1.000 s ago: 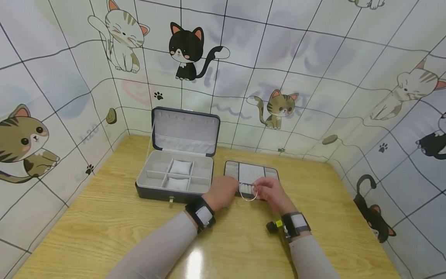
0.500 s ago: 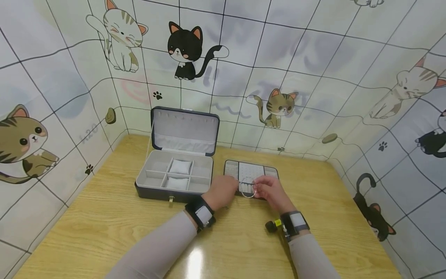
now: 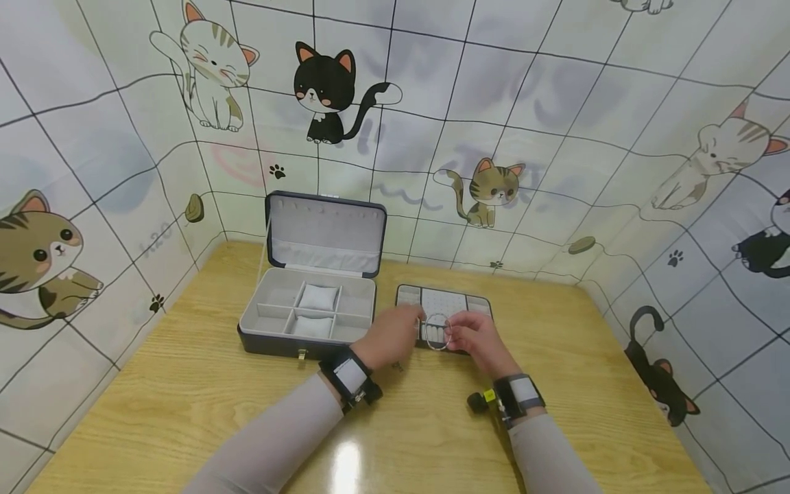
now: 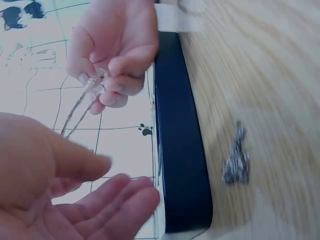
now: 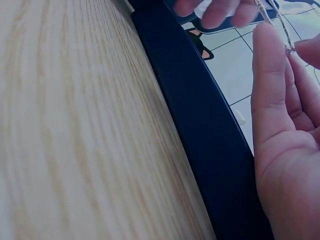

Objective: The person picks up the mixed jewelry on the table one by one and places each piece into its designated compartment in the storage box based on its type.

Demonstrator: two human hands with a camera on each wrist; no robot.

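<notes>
Right hand (image 3: 480, 341) pinches a bracelet (image 3: 437, 349)
Left hand (image 3: 391, 337) is near it, fingers relaxed; a tray (image 3: 444, 300) lies on the bench (image 3: 426, 439).

Right hand (image 4: 114, 42) pinching a bracelet (image 4: 75, 106), left hand (image 4: 42, 165) near it, dark-sided tray (image 4: 182, 150), silvery trinket (image 4: 236, 166) on wooden table (image 4: 272, 95)

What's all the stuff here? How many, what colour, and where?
Table: 1, yellowish wood, underneath
Cat-print walls: 3, whitish, around table
Open box: 1, navy, left on table
Clasp: 1, golden, box's front
Cushions: 2, white, in box
Tray: 1, navy-rimmed, right of box
Trinket: 1, silvery, near tray
Bracelet: 1, silvery, in right hand
Straps: 2, black, on wrists
Sleeves: 2, pale grey, on forearms
Left hand: 1, bare, near bracelet
Right hand: 1, bare, holding bracelet
</notes>
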